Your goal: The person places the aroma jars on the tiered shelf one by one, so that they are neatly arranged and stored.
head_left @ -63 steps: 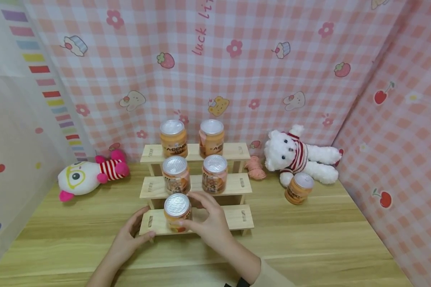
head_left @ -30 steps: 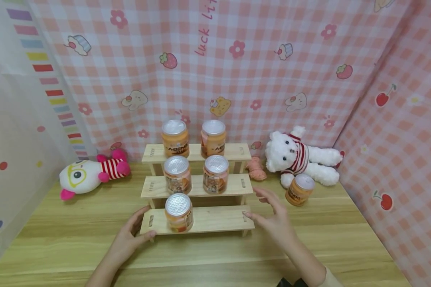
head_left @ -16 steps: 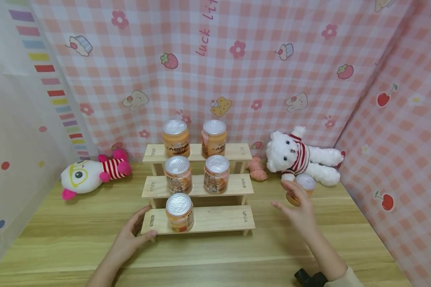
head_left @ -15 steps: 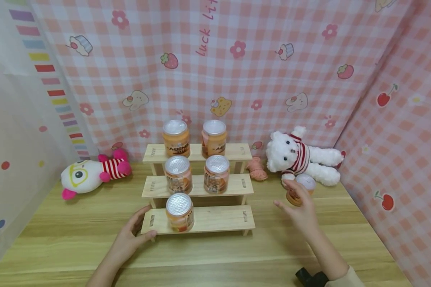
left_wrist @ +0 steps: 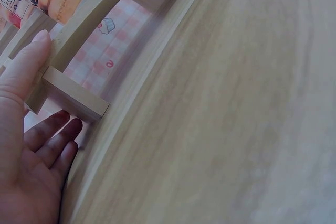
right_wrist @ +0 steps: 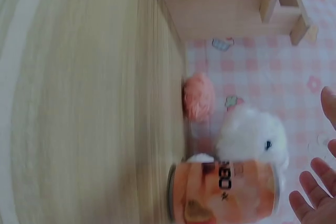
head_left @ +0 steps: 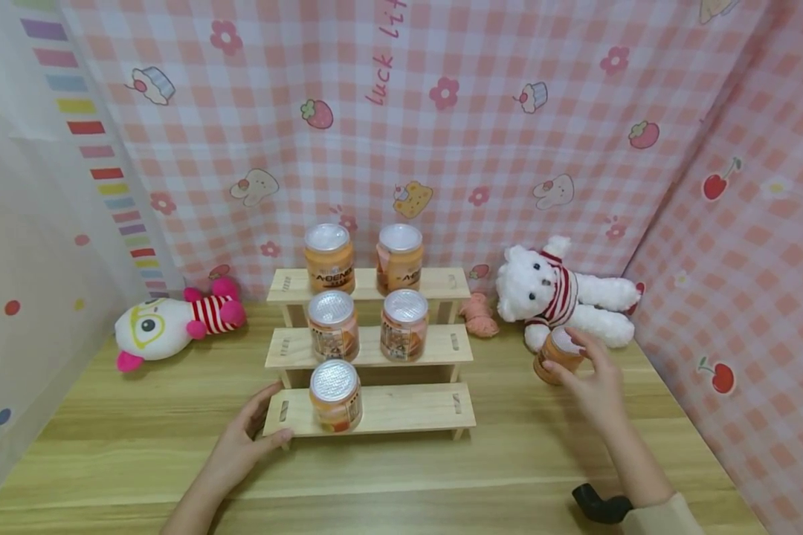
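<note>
A three-step wooden shelf (head_left: 401, 410) stands mid-table. One orange jar with a silver lid (head_left: 334, 395) is on its lowest step, two more on the middle step (head_left: 332, 324) and two on the top step (head_left: 328, 257). My left hand (head_left: 276, 413) rests at the lowest step's left end, thumb laid along its edge (left_wrist: 41, 45), fingers relaxed. A loose orange jar (head_left: 552, 358) stands on the table by the teddy. My right hand (head_left: 569, 355) reaches round it. In the right wrist view its fingers (right_wrist: 315, 192) are spread straight beside the jar (right_wrist: 223, 190), not clamped.
A white teddy in a striped jumper (head_left: 555, 291) lies just behind the loose jar. A small pink knitted item (head_left: 476, 315) sits between teddy and shelf. A white-and-pink plush (head_left: 167, 324) lies at the left. Pink checked cloth walls close in the back and right.
My right hand left the jar on the lowest step and swept right across the table to the loose jar by the teddy. The left hand and the shelf stayed put.
</note>
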A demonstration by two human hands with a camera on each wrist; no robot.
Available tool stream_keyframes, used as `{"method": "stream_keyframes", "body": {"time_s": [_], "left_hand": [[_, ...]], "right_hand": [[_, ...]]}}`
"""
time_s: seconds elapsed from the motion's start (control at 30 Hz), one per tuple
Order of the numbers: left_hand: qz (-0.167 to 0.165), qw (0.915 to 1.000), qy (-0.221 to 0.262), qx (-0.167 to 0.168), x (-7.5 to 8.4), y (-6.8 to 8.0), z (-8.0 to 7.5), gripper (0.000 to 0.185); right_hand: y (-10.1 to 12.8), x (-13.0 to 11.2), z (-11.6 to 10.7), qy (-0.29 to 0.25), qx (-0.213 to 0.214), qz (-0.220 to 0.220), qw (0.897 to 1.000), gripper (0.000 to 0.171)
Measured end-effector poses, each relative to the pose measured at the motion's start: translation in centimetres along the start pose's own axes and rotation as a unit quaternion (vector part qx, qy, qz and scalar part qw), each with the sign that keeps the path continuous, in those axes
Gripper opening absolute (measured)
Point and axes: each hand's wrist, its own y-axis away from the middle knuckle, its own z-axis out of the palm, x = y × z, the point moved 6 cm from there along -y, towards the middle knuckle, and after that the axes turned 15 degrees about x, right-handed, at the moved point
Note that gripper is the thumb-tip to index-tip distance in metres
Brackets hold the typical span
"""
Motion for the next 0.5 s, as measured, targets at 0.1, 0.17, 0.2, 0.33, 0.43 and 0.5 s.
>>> {"method": "stream_keyframes", "body": {"time_s": [0.1, 0.17, 0.2, 0.33, 0.43, 0.5], "left_hand": [[0.000, 1.0000, -0.001, 0.001, 0.0, 0.0, 0.0, 0.075], [0.002, 1.0000, -0.003, 0.001, 0.0, 0.0, 0.0, 0.074], [0.003, 1.0000, -0.004, 0.002, 0.0, -0.1, 0.0, 0.075], [0.005, 1.0000, -0.007, 0.001, 0.0, 0.0, -0.1, 0.074], [0.003, 1.0000, -0.006, 0.000, 0.0, 0.0, 0.0, 0.074], [0.001, 1.0000, -0.007, 0.000, 0.0, 0.0, -0.1, 0.074]], "right_hand": [[-0.3, 0.8, -0.3, 0.015, 0.002, 0.001, 1.000, 0.061], [-0.5, 1.4, -0.5, 0.029, 0.000, 0.007, 1.000, 0.062], [-0.6, 1.7, -0.6, 0.037, -0.002, 0.011, 0.999, 0.062], [-0.7, 3.0, -0.8, 0.057, -0.013, 0.034, 0.998, 0.062], [-0.7, 3.9, -0.8, 0.057, -0.014, 0.045, 0.997, 0.060], [-0.7, 4.3, -0.8, 0.055, -0.013, 0.051, 0.997, 0.060]]}}
